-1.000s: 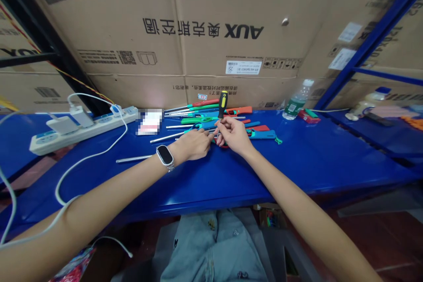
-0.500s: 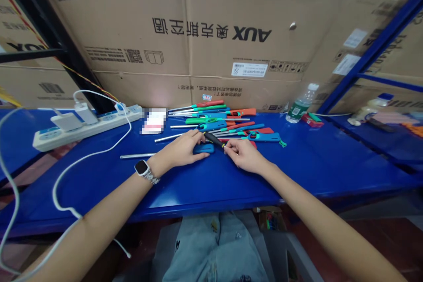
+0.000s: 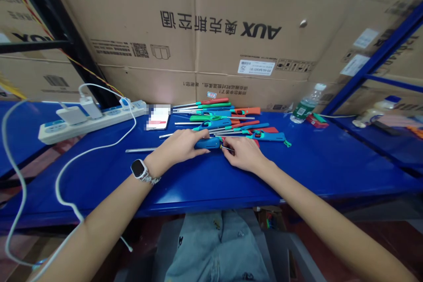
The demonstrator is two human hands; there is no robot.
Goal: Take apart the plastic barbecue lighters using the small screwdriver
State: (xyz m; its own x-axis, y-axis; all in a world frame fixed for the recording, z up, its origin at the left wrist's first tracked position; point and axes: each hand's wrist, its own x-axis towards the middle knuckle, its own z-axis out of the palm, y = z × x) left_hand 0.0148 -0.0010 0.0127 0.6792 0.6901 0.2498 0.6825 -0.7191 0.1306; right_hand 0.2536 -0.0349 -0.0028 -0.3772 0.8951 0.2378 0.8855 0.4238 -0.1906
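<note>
My left hand (image 3: 185,145) wraps over a blue long-reach lighter (image 3: 208,143), thumb on the near side and fingers across its top. The lighter's metal barrel (image 3: 142,150) points left along the table. My right hand (image 3: 244,153) is closed at the lighter's right end, its fingers pinched on a screwdriver. Only the screwdriver's thin metal shaft (image 3: 228,148) and a bit of yellow show; its handle is mostly hidden. Just beyond both hands lies a pile of several long-reach lighters in blue, green, red and orange, one of them a green lighter (image 3: 206,118).
On the left stand a white power strip (image 3: 92,119) with chargers, a looping white cable (image 3: 59,180) and a phone (image 3: 160,116). A water bottle (image 3: 307,103) and small red box (image 3: 317,120) sit right. A large cardboard box (image 3: 211,61) rises behind the blue table (image 3: 313,172).
The black screwdriver handle, seen between both hands before, is now mostly out of sight. My left hand has closed more over the blue lighter. The view has shifted slightly.
</note>
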